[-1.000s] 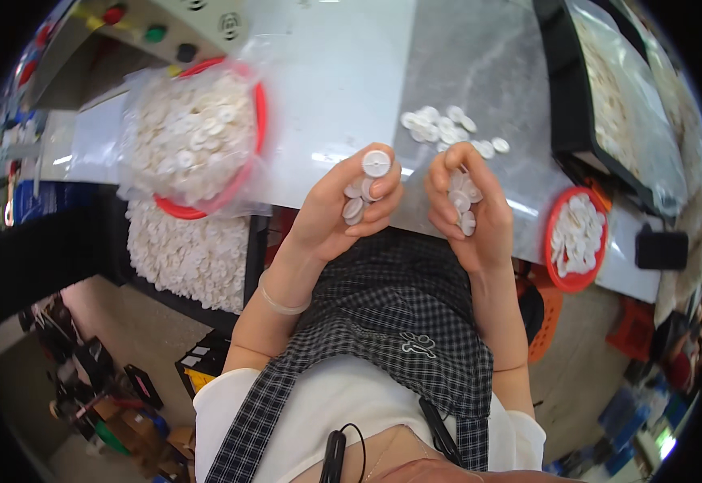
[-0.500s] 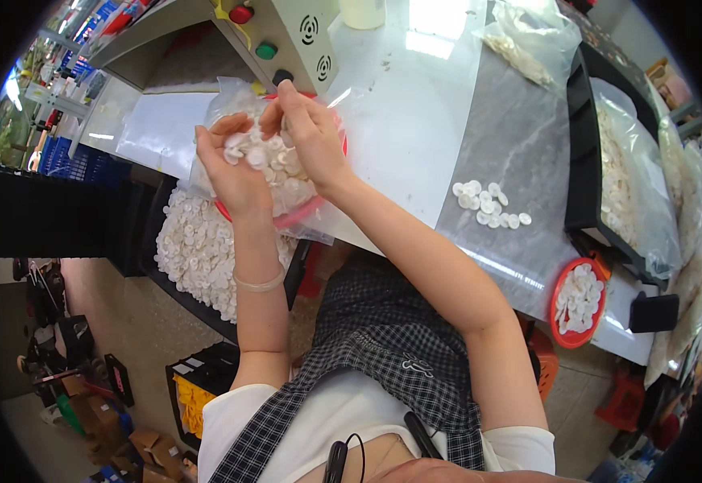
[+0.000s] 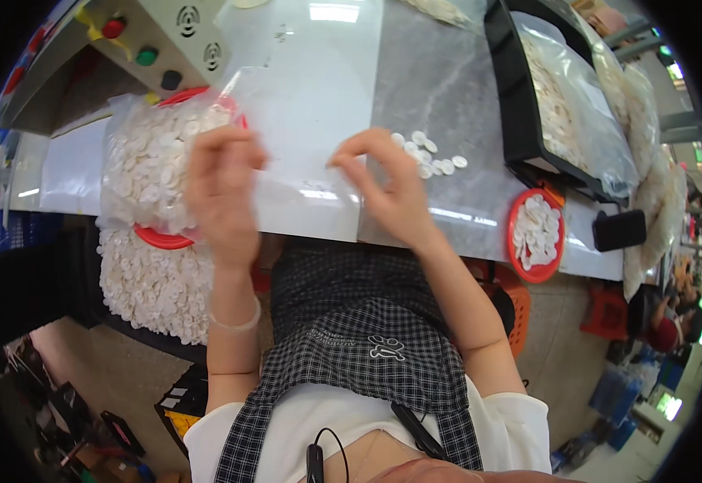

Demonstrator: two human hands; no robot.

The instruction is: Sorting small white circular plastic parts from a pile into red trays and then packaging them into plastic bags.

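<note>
Small cluster of white round discs (image 3: 429,155) lies on the grey desk (image 3: 447,72) just beyond the pinched-empty right hand (image 3: 391,193); the curled left hand (image 3: 220,189), seemingly empty, hovers farther off.

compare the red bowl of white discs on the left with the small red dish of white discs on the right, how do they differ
The large red bowl lined with a clear plastic bag is bigger and heaped high with white discs; the small red dish is unlined and holds a shallow layer. The bowl sits beside the left hand, while the dish lies farther from the right hand, at the table's near edge. Both are red, round and hold white discs.
</note>
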